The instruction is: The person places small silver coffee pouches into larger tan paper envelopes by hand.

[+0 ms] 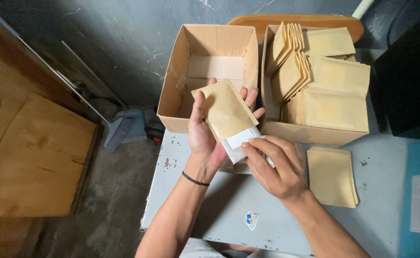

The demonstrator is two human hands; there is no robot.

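Observation:
My left hand (204, 136) holds a small tan paper envelope (225, 109) upright in its palm, just in front of an open cardboard box (171, 91) with nothing visible inside. A white patterned packet (238, 143) sticks out of the envelope's lower end. My right hand (274, 165) pinches that white packet at its bottom edge with fingertips and thumb. A black band circles my left wrist.
A second cardboard box (315, 131) at the right holds many tan envelopes. A small stack of the same envelopes (331, 177) lies on the grey table (229, 210) beside my right hand. A wooden board (33, 157) and a broom sit on the floor at left.

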